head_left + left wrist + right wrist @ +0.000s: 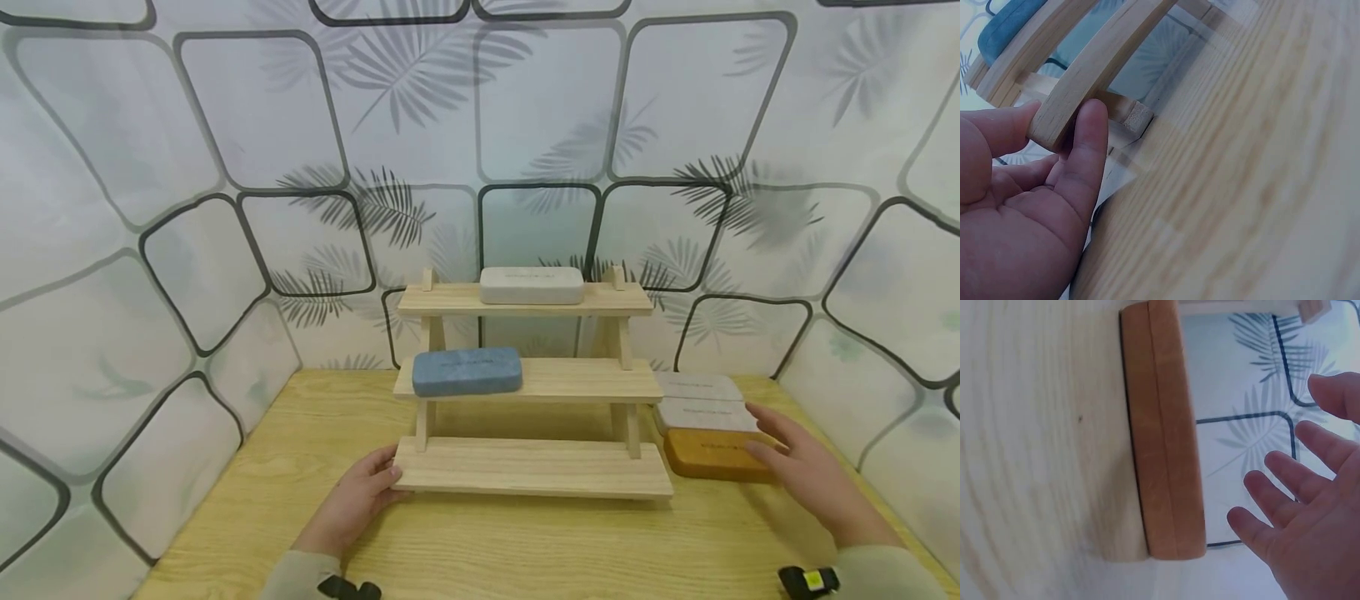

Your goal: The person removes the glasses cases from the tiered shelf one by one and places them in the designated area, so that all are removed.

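Note:
My left hand (365,493) pinches the left end of the bottom shelf of a three-tier wooden stand (532,467), thumb on one face and fingers beneath, as the left wrist view also shows. Over the right end of an orange-brown glasses case (708,454) hovers my right hand (806,475), its fingers spread and holding nothing. In the right wrist view the case (1163,437) lies apart from the fingertips. A blue glasses case (467,372) lies at the left of the middle shelf. On the top shelf sits a white case (531,286).
Behind the orange-brown case lie a white case (705,415) and a greyish case (697,386), right beside the stand. The wooden table (525,550) is enclosed at the back and sides by patterned fabric (420,108).

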`<state>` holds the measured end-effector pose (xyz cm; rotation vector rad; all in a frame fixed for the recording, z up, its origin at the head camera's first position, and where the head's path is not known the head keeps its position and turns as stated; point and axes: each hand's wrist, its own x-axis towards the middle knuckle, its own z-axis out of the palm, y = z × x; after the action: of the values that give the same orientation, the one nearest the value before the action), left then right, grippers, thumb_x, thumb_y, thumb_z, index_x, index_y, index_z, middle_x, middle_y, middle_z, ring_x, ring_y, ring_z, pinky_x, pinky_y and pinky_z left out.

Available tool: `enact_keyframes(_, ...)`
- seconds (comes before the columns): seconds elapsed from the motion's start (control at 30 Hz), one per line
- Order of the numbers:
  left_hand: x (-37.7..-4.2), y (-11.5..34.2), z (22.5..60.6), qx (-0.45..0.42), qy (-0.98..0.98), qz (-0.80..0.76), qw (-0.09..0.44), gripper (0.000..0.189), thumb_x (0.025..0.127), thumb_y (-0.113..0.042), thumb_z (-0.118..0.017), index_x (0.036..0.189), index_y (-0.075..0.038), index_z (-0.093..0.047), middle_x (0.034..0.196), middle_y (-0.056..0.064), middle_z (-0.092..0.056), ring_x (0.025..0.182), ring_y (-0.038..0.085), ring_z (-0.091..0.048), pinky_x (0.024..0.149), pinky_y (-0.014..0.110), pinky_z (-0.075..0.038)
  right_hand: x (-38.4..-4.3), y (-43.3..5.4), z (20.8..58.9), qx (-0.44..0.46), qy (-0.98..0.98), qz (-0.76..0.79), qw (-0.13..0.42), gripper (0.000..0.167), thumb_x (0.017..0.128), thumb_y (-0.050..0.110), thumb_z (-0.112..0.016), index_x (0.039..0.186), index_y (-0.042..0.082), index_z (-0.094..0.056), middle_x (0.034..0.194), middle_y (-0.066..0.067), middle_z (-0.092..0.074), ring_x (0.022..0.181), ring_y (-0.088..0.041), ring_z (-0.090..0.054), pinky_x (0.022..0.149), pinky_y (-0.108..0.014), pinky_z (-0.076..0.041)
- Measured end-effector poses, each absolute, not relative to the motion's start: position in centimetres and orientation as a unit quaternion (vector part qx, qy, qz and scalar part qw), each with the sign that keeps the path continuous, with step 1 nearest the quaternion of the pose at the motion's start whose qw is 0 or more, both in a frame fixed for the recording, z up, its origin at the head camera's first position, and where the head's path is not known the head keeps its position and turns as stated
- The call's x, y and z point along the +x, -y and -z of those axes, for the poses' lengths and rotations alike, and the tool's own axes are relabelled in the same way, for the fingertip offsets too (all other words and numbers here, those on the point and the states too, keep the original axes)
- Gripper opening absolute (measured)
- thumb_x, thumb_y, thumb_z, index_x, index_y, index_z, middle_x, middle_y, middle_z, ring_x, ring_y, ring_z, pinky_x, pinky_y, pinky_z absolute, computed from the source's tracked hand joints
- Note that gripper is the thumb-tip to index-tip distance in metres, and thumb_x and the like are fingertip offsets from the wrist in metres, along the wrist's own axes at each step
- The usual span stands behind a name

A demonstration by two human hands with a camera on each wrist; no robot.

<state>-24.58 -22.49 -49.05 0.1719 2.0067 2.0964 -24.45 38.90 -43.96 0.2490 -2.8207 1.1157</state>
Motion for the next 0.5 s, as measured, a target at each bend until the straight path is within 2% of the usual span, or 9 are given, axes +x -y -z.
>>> enact_keyframes(0.03, -24.6, 22.5, 49.0, 0.058, -0.686, -0.716, 0.117, 0.059, 0.109, -0.014, -0.045, 0.154, 0.013, -0.019, 0.150, 0.039, -0.033, 0.128, 0.037, -0.051, 0.101, 0.043, -0.053, -24.4, -38.8, 43.9, 0.085, 0.927, -0.362, 0.054, 0.070, 0.107, 0.033, -0.054, 0.161, 0.002, -0.022, 0.154, -0.037, -0.029, 0.131, -0.056, -0.035, 0.087, -0.033, -0.052)
enact_keyframes(0.1, -24.6, 22.5, 49.0, 0.058, -0.686, -0.715, 0.117, 0.058, 0.109, -0.013, -0.045, 0.154, 0.013, -0.019, 0.150, 0.039, -0.033, 0.128, 0.038, -0.051, 0.100, 0.043, -0.053, -24.3, -38.4, 43.7, 0.095, 0.922, -0.372, 0.055, 0.069, 0.107, 0.030, -0.054, 0.161, 0.002, -0.021, 0.153, -0.039, -0.029, 0.131, -0.057, -0.034, 0.093, -0.044, -0.052)
enact_keyframes(0.13, -24.6, 22.4, 49.0, 0.057, -0.687, -0.715, 0.117, 0.058, 0.109, -0.013, -0.045, 0.154, 0.013, -0.020, 0.150, 0.039, -0.033, 0.128, 0.037, -0.051, 0.100, 0.043, -0.053, -24.3, -38.3, 43.5, 0.094, 0.924, -0.366, 0.057, 0.069, 0.107, 0.031, -0.054, 0.161, 0.003, -0.022, 0.152, -0.038, -0.031, 0.131, -0.056, -0.035, 0.090, -0.035, -0.052)
enact_keyframes(0.17, -24.6, 22.4, 49.0, 0.057, -0.687, -0.715, 0.116, 0.058, 0.109, -0.013, -0.045, 0.154, 0.014, -0.020, 0.149, 0.039, -0.034, 0.127, 0.037, -0.051, 0.100, 0.044, -0.053, -24.3, -38.1, 43.4, 0.093, 0.926, -0.361, 0.058, 0.068, 0.107, 0.031, -0.054, 0.161, 0.003, -0.022, 0.152, -0.037, -0.032, 0.130, -0.055, -0.037, 0.089, -0.034, -0.052)
enact_keyframes(0.27, -24.6, 22.4, 48.9, 0.055, -0.687, -0.715, 0.115, 0.058, 0.109, -0.013, -0.045, 0.154, 0.014, -0.020, 0.149, 0.038, -0.035, 0.127, 0.037, -0.052, 0.100, 0.043, -0.053, -24.1, -37.6, 43.1, 0.097, 0.922, -0.372, 0.048, 0.069, 0.107, 0.032, -0.053, 0.161, 0.003, -0.021, 0.152, -0.040, -0.029, 0.129, -0.059, -0.036, 0.093, -0.061, -0.048)
enact_keyframes(0.33, -24.6, 22.4, 48.9, 0.054, -0.688, -0.715, 0.115, 0.058, 0.109, -0.013, -0.045, 0.154, 0.014, -0.020, 0.149, 0.038, -0.035, 0.126, 0.036, -0.052, 0.100, 0.043, -0.053, -24.0, -37.3, 42.9, 0.094, 0.924, -0.368, 0.044, 0.069, 0.107, 0.034, -0.052, 0.161, 0.003, -0.021, 0.152, -0.040, -0.030, 0.127, -0.061, -0.038, 0.093, -0.062, -0.048)
enact_keyframes(0.37, -24.6, 22.4, 48.9, 0.053, -0.688, -0.715, 0.115, 0.058, 0.109, -0.013, -0.045, 0.154, 0.013, -0.020, 0.148, 0.038, -0.036, 0.126, 0.036, -0.052, 0.100, 0.043, -0.053, -23.9, -37.2, 42.8, 0.096, 0.922, -0.373, 0.041, 0.069, 0.108, 0.034, -0.052, 0.161, 0.003, -0.020, 0.152, -0.040, -0.029, 0.126, -0.062, -0.037, 0.091, -0.069, -0.045)
enact_keyframes(0.4, -24.6, 22.4, 48.9, 0.053, -0.688, -0.715, 0.115, 0.058, 0.109, -0.013, -0.045, 0.154, 0.013, -0.021, 0.148, 0.038, -0.036, 0.126, 0.035, -0.052, 0.100, 0.043, -0.053, -23.8, -37.1, 42.6, 0.098, 0.921, -0.375, 0.040, 0.070, 0.108, 0.034, -0.052, 0.162, 0.004, -0.019, 0.152, -0.040, -0.029, 0.127, -0.062, -0.037, 0.091, -0.067, -0.047)
enact_keyframes(0.5, -24.6, 22.4, 48.9, 0.053, -0.687, -0.716, 0.116, 0.057, 0.109, -0.013, -0.045, 0.154, 0.014, -0.021, 0.148, 0.038, -0.036, 0.126, 0.035, -0.053, 0.099, 0.043, -0.053, -23.7, -36.7, 42.2, 0.105, 0.921, -0.372, 0.046, 0.069, 0.107, 0.034, -0.053, 0.162, 0.006, -0.021, 0.153, -0.036, -0.032, 0.128, -0.059, -0.038, 0.092, -0.043, -0.053)
